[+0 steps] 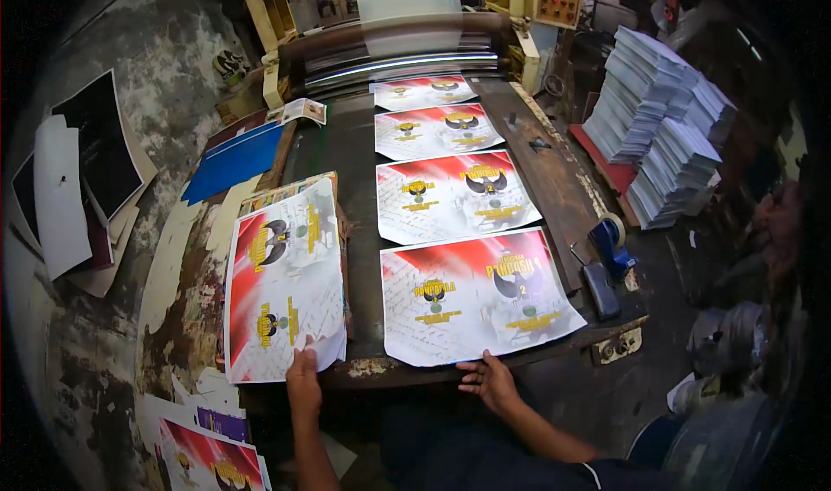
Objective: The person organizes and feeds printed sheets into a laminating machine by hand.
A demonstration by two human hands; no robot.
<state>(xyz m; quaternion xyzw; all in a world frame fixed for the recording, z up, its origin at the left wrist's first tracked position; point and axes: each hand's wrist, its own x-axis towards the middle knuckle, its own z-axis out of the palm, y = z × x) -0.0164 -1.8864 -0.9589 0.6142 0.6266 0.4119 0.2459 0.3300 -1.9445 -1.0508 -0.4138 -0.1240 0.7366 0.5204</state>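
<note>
My left hand (304,372) grips the near corner of the top printed sheet (286,283) of a pile, a red and white cover with yellow and black emblems, turned sideways. My right hand (490,382) rests with fingers spread on the front edge of the nearest glossy sheet (478,294) on the dark machine table (355,188). Three more such sheets (454,194) lie in a row behind it, running back to the roller (407,54) of the machine.
A blue tape dispenser (610,244) sits on the table's right edge. Tall stacks of white paper (658,119) stand at the right. Blue sheets (232,164) and loose boards (82,188) lie on the floor at left. More printed covers (212,461) lie at bottom left.
</note>
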